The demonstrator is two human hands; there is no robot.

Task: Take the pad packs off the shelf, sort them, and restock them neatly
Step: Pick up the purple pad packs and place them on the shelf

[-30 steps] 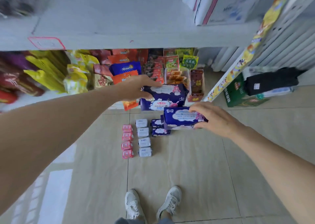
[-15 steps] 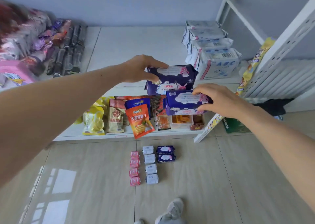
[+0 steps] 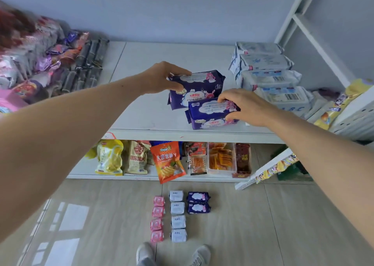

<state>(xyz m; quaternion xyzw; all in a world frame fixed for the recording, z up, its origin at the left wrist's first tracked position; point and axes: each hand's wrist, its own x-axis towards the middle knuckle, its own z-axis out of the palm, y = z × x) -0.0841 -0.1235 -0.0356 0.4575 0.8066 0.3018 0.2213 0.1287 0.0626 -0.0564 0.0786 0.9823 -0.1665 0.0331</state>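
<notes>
Purple pad packs are gripped over the white shelf [image 3: 141,122]: the farther pack [image 3: 199,88] by the left hand [image 3: 162,77], the nearer pack [image 3: 210,114] by the right hand [image 3: 244,107], long axes crosswise, white ABC packs [image 3: 271,77] stacked just right.

Bare shelf [image 3: 162,53] lay open behind and left of the two purple packs [image 3: 199,87]. White packs [image 3: 269,77] blocked the right side; snack bags [image 3: 50,59] crowded the far left.
</notes>
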